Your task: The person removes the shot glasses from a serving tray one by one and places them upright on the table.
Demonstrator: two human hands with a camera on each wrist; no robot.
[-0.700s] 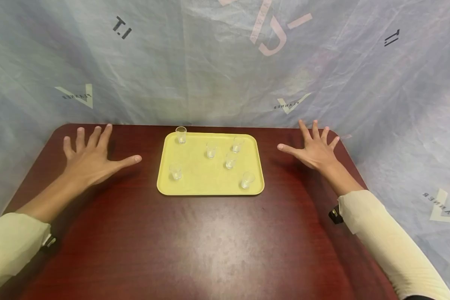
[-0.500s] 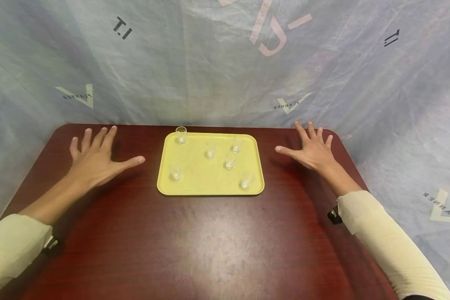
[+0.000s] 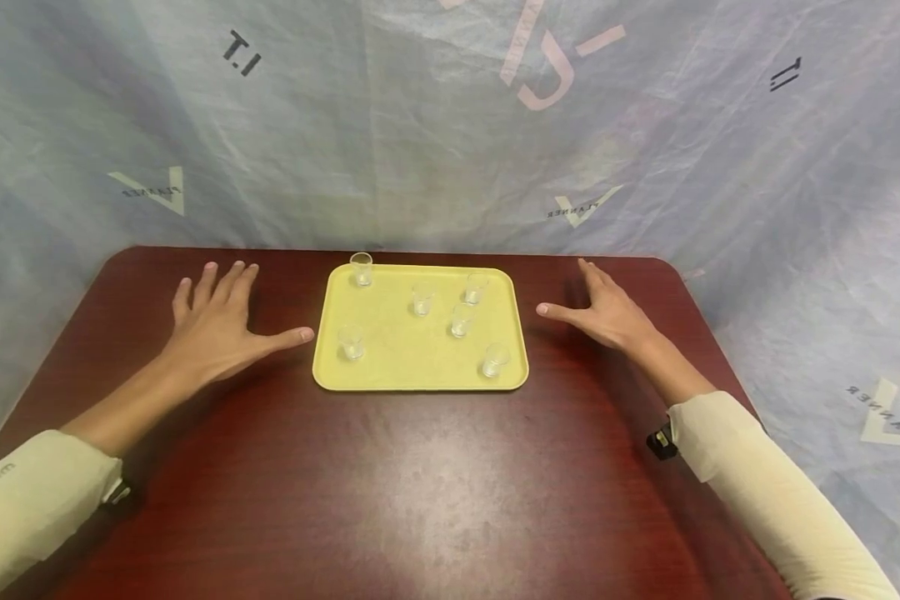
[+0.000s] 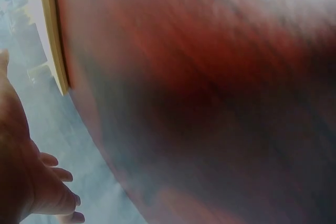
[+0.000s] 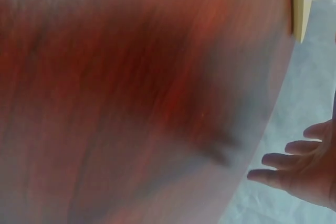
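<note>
A yellow tray [image 3: 397, 371] lies toward the far side of the table and bears several small clear glasses, among them one at the back left corner [image 3: 362, 271], one at the front left [image 3: 352, 343] and one at the front right [image 3: 493, 362]. Left of the tray hovers my left hand [image 3: 213, 333], fingers spread, its thumb tip close to the tray's left rim. On the other side is my right hand [image 3: 611, 312], thumb pointing at the tray and fingers extended, apart from the rim. Neither hand holds anything. Both wrist views catch an edge of the tray [image 4: 52, 30].
The dark red wooden table [image 3: 435, 483] has rounded far corners. Behind it and along the sides hangs a grey printed sheet [image 3: 450, 150]. Three more glasses, one of them at the tray's centre [image 3: 422, 301], stand in the tray's middle and right part.
Both hands have moved inward toward the tray, the left one to the right and the right one to the left. The right hand's fingers have drawn closer together. Tray and glasses stay put.
</note>
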